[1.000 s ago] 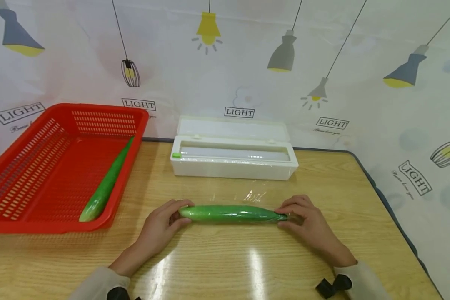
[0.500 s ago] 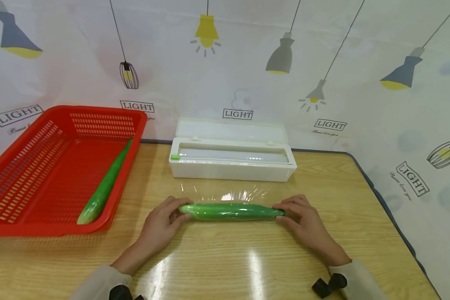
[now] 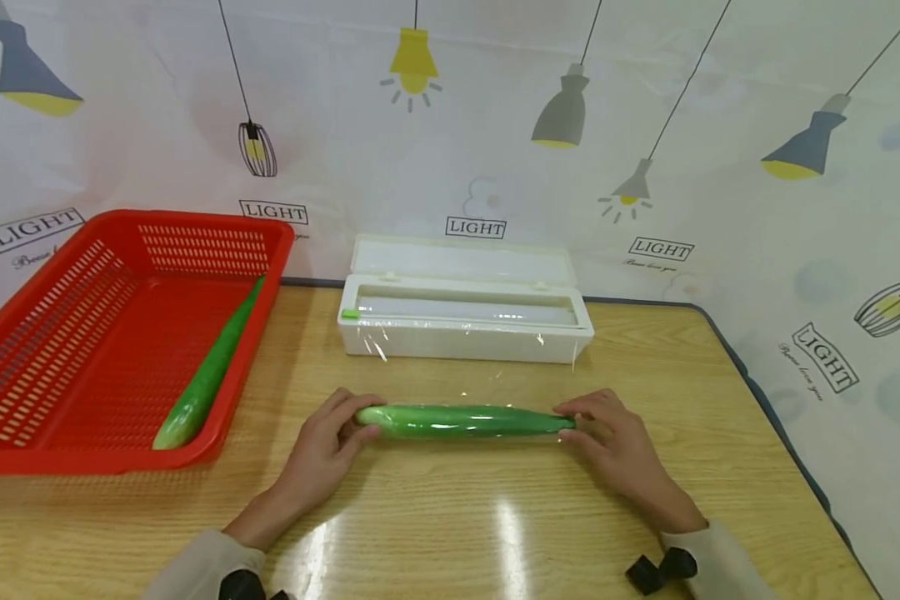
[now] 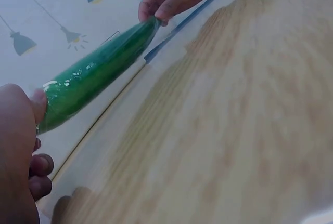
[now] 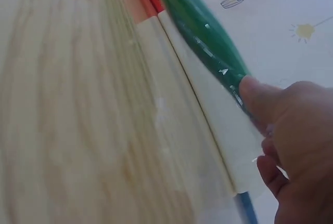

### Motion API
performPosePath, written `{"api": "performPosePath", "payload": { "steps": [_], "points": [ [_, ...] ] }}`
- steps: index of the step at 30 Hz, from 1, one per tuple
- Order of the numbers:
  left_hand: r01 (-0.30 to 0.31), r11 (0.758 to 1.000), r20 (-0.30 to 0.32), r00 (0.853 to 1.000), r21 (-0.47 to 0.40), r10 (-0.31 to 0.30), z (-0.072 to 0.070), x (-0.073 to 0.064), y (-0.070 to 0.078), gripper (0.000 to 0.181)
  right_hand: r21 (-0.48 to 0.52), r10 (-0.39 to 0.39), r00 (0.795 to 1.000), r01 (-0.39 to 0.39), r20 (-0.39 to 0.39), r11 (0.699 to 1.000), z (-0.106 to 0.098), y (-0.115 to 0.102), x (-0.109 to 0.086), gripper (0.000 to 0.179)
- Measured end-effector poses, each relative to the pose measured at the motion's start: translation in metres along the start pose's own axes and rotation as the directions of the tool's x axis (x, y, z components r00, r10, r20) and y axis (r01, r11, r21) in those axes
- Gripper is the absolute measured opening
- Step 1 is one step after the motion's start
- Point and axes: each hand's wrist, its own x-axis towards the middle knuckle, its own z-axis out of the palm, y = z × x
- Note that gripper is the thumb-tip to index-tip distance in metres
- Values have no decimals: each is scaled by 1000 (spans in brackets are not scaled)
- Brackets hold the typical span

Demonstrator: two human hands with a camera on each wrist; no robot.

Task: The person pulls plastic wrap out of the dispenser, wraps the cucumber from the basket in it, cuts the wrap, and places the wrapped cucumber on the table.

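A long green cucumber (image 3: 461, 422), glossy with clear cling film (image 3: 487, 385), lies crosswise between my two hands in the head view. The film stretches from it back to the white cling film dispenser (image 3: 465, 342), whose lid stands up. My left hand (image 3: 321, 446) pinches the cucumber's blunt, paler end between thumb and fingers. At the thin dark end, my right hand (image 3: 621, 442) holds the tip in the same way. Both wrist views show the wrapped cucumber (image 4: 99, 76) running from one hand to the other, film shining on its skin.
A red plastic basket (image 3: 97, 457) stands on the left with a second cucumber (image 3: 208, 379) along its right side. The wooden table (image 3: 420, 533) ends at a dark edge on the right. Behind it hangs a white sheet (image 3: 330, 100) printed with lamps. A green slider (image 3: 350, 314) sits on the dispenser.
The bright wrinkles in the film behind the cucumber have faded, and glints now show across the dispenser's front. My right hand first shifts slightly left, then back right. Both hands keep their hold.
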Motion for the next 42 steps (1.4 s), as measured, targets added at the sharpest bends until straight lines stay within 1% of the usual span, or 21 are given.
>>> {"api": "performPosePath", "payload": {
  "steps": [1, 2, 4, 7, 8, 13, 16, 19, 20, 23, 25, 27, 30, 34, 38, 42],
  "points": [
    [-24, 1000, -14, 1000, -18, 24, 0, 0, 2, 36, 9, -6, 1000, 6, -3, 1000, -2, -6, 1, 36],
    [-49, 998, -27, 998, -36, 48, -1, 1, 7, 37, 22, -7, 1000, 7, -3, 1000, -5, -12, 2, 35],
    [-78, 994, -38, 996, -71, 76, -3, 3, 15, 39, 48, -17, 1000, 17, 2, 999, -11, -24, 4, 34],
    [-93, 988, -28, 995, -119, 91, -8, 5, 30, 39, 63, -25, 1000, 24, 14, 998, -18, -38, 5, 33],
    [-97, 986, -17, 995, -134, 96, -10, 6, 33, 38, 67, -28, 999, 27, 18, 997, -19, -39, 4, 34],
    [-119, 977, 29, 992, -175, 126, -14, 7, 39, 38, 78, -28, 999, 25, 39, 997, -21, -36, -3, 36],
    [-117, 977, 48, 991, -179, 127, -14, 7, 36, 39, 80, -18, 999, 14, 50, 997, -18, -27, -9, 36],
    [-107, 981, 56, 991, -162, 118, -11, 3, 26, 40, 55, 38, 997, -42, 71, 998, -13, -15, -14, 35],
    [-94, 983, 61, 993, -157, 105, -10, 2, 22, 40, 43, 63, 995, -67, 79, 997, -11, -11, -16, 34],
    [-46, 991, 74, 996, -124, 56, -6, -1, 9, 40, 26, 151, 983, -155, 104, 988, -7, -5, -19, 29],
    [-20, 994, 82, 996, -105, 29, -4, -2, 4, 39, 31, 201, 973, -206, 115, 978, -6, -3, -21, 26],
    [2, 996, 88, 996, -92, 6, -3, -2, 1, 37, 43, 239, 964, -245, 119, 968, -5, -2, -22, 25],
    [23, 996, 97, 995, -88, -14, -2, -2, -1, 35, 52, 270, 955, -278, 122, 959, -4, -1, -22, 25],
    [45, 995, 119, 992, -91, -34, -3, -2, -2, 36, 54, 281, 951, -290, 127, 956, -3, -1, -18, 25],
    [45, 997, 136, 990, -66, -36, -4, -2, -2, 39, 56, 250, 961, -257, 119, 965, -3, -9, -11, 25],
    [37, 999, 130, 991, -5, -36, -5, -1, -1, 43, 48, 220, 969, -226, 111, 973, -5, -21, -3, 25]
  ]
}}
